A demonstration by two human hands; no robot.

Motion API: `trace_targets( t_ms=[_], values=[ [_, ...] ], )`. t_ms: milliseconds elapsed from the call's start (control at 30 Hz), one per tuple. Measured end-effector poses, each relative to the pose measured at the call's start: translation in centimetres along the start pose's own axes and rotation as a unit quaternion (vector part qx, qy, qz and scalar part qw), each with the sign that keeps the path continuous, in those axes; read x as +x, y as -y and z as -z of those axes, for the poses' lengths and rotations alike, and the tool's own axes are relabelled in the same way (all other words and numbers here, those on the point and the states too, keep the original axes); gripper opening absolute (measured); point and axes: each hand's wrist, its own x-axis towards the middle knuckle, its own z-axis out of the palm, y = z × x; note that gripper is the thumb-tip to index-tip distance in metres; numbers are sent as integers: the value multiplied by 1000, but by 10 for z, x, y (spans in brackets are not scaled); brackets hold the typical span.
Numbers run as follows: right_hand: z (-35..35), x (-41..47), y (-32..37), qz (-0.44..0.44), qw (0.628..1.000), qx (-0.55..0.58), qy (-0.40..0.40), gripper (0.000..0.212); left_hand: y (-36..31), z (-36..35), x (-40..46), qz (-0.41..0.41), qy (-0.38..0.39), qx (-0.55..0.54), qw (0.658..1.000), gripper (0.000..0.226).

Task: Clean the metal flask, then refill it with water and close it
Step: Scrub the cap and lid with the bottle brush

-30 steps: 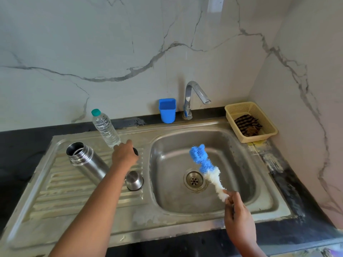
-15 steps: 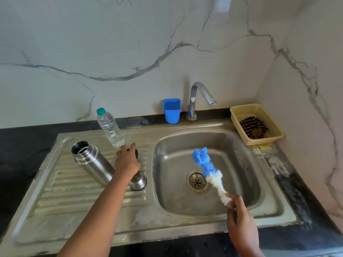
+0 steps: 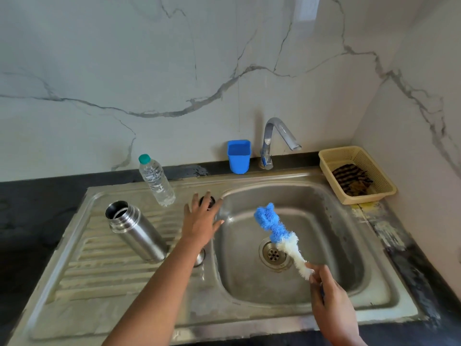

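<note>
In the head view, the left hand [image 3: 200, 224] hovers with fingers spread and holding nothing, over the drainboard beside the open metal flask [image 3: 136, 232]. The right hand [image 3: 331, 299] grips the bottle brush [image 3: 279, 234] above the sink [image 3: 374, 283]. The flask stands there leaning, mouth up and away-left. Likely best: steady its body, then feed the brush straight along that axis.

Silver metal flask [image 3: 136, 231], bare steel, dark inside the mouth. Brush [image 3: 278, 236]: blue bristles at the tip, white lower down. Clear water bottle [image 3: 156, 182], teal cap. Blue plastic cup [image 3: 238, 156]. Chrome tap [image 3: 275, 138]. Beige mesh basket [image 3: 329, 156] holding a black-and-tan striped cloth [image 3: 351, 179]. Dull grey steel sink [image 3: 249, 313], whitish stains. Black desk [image 3: 37, 196]. White marble wall [image 3: 149, 58], grey veins.
</note>
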Motion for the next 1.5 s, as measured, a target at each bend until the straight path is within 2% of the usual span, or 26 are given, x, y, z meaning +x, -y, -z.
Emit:
trace_targets(
  t_ms=[67,133,200,267,367,467,533,600,667,867,933,1033,1167,1500],
  values=[
    [5,8,3,-2,1000,4,-5,39,-4,2,42,-40,104,53,992,70],
    [10,13,6,5,999,12,-29,42,-10,-1,69,-73,140,121,980,56],
    [14,15,5,14,998,25,-53,48,-14,2,86,-75,124,160,976,48],
    [17,14,1,13,996,45,-79,57,-14,8,98,-75,116,144,980,50],
    [16,10,-4,9,994,54,-98,52,-6,9,97,-47,123,104,986,50],
    [11,7,-12,-12,994,57,-95,59,2,7,86,3,98,17,995,61],
    [9,8,-16,-20,994,59,-89,62,0,7,79,50,51,-45,996,67],
    [6,10,-19,-33,994,60,-80,66,-6,8,70,95,5,-103,990,60],
    [3,10,-21,-32,995,65,-66,61,-10,11,56,132,-7,-138,982,55],
    [-3,7,-20,-37,996,73,-45,35,-1,8,14,175,14,-86,981,41],
    [-4,4,-21,-38,996,75,-39,35,5,12,10,180,35,-89,979,49],
    [-3,-3,-21,-39,996,74,-33,36,17,20,9,185,39,-86,978,71],
    [-3,-10,-23,-31,997,64,-30,44,29,18,9,194,45,-72,977,70],
    [4,-21,-34,-53,997,56,-26,34,33,3,1,218,35,-104,970,81]
  ],
)
